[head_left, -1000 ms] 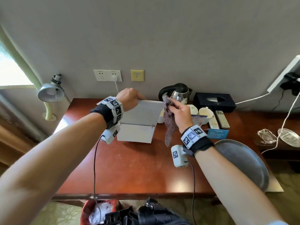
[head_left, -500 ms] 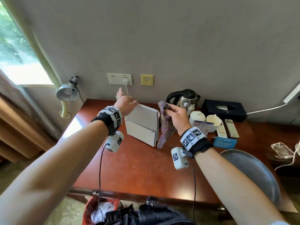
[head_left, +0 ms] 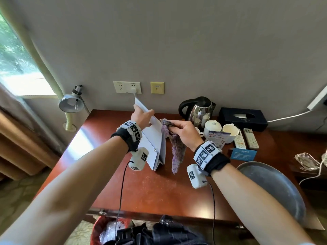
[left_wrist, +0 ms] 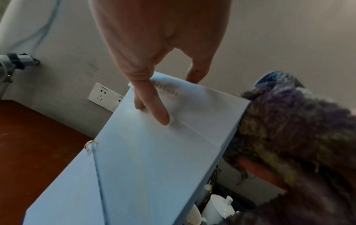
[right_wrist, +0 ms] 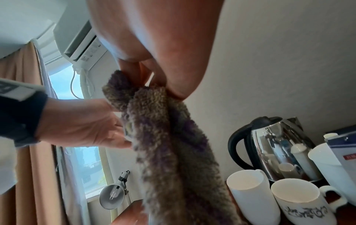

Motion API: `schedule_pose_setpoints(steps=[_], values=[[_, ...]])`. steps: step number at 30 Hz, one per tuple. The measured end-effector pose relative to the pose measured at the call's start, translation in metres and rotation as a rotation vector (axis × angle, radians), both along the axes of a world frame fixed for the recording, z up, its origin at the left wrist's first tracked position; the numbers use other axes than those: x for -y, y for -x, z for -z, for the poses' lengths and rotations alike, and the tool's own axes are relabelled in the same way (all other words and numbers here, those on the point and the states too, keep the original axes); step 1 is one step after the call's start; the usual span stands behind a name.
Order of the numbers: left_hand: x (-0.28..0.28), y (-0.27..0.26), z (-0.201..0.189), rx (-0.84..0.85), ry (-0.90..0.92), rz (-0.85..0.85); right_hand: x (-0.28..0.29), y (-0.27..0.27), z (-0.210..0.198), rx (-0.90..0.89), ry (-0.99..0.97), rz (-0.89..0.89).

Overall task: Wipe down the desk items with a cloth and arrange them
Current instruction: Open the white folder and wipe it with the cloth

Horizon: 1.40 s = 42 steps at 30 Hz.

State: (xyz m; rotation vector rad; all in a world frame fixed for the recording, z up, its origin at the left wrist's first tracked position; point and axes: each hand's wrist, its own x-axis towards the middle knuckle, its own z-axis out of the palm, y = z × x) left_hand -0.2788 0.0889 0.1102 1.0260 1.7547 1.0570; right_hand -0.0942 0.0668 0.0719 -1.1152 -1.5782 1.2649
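So the left hand (head_left: 141, 116) has the white folder (head_left: 153, 138) by its top edge, fingers (left_wrist: 152, 105) over one face and thumb on the other side, pinching it so it stands upright on the surface (head_left: 154, 188), tilted a bit with the top corner leaning toward the wall. The bottom edge sits on the wood, roughly mid-surface. There's a small metal ring and a thin elastic band on the folder's near face, you can see that best in the left wrist view.

Right hand (head_left: 184, 133) is clamped on a purple fuzzy cloth (head_left: 174, 145), bunched between the fingers and thumb at the top, the rest hanging straight down beside the folder. The top of the cloth is right up against the folder's right edge; the dangling end is just above the surface, can't really tell if it touches.

Behind the right hand: a steel kettle (head_left: 200, 110) with a black handle, a white lidded pot (head_left: 212, 127), a white mug (head_left: 230, 132), and a little printed card (head_left: 217, 137) leaning in front of them. Right of those are two remotes (head_left: 245, 138) side by side, a blue card (head_left: 243, 153) lying near them, and a dark tissue box (head_left: 243, 119) against the wall. A big round metal tray (head_left: 272, 190) sits at the near right corner. A desk lamp (head_left: 70, 103) is clamped off to the left, and two wall sockets (head_left: 127, 87) are above the surface.
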Motion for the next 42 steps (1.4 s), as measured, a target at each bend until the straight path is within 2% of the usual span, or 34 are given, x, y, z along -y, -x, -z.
schedule_pose_setpoints(steps=[6, 16, 22, 25, 27, 32, 34, 38, 40, 42], values=[[0.01, 0.012, -0.015, 0.052, 0.068, 0.084, -0.004, 0.004, 0.002, -0.089, -0.009, 0.099], [0.036, 0.052, -0.009, -0.002, -0.001, 0.142, -0.023, 0.049, 0.004, -0.092, -0.024, 0.161], [0.056, 0.069, 0.015, 0.02, 0.05, 0.137, -0.018, 0.086, 0.029, 0.067, -0.05, 0.213], [0.057, 0.081, 0.029, 0.08, 0.052, 0.14, -0.008, 0.103, 0.054, 0.218, -0.022, 0.159], [0.056, 0.091, 0.036, 0.114, 0.062, 0.141, 0.003, 0.117, 0.071, 0.353, -0.079, 0.133], [0.054, 0.123, 0.066, 0.209, 0.112, 0.117, 0.029, 0.151, 0.097, 0.383, -0.139, 0.001], [0.057, 0.135, 0.077, 0.252, 0.134, 0.121, 0.029, 0.154, 0.108, 0.504, -0.142, -0.067], [0.062, 0.153, 0.095, 0.29, 0.166, 0.079, 0.019, 0.152, 0.131, 0.725, 0.026, -0.038], [0.063, 0.16, 0.103, 0.307, 0.183, 0.074, 0.014, 0.154, 0.138, 0.738, 0.122, -0.016], [0.064, 0.166, 0.108, 0.313, 0.195, 0.079, 0.011, 0.164, 0.142, 0.658, 0.187, -0.001]])
